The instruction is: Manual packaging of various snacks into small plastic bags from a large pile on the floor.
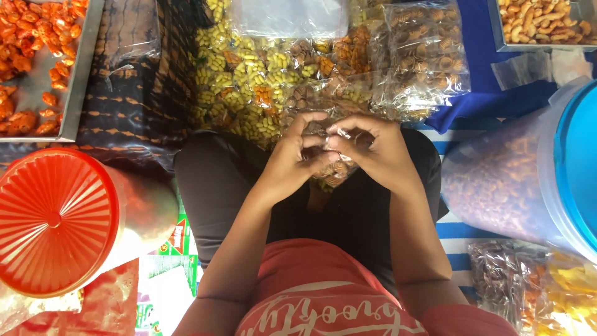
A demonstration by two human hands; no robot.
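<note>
My left hand (292,155) and my right hand (376,149) meet over my lap, both pinching the top of a small clear plastic bag of brown snacks (336,171). The bag hangs between my fingers, its lower part showing below them. Just beyond my hands lies a heap of filled clear snack bags (298,68) with yellow, orange and brown pieces.
A metal tray of orange snacks (78,87) is at the far left, and another tray of tan snacks (497,31) at the far right. A tub with a red lid (56,221) lies at my left. A blue-lidded tub of snacks (528,174) lies at my right. More filled bags (535,286) sit by my right knee.
</note>
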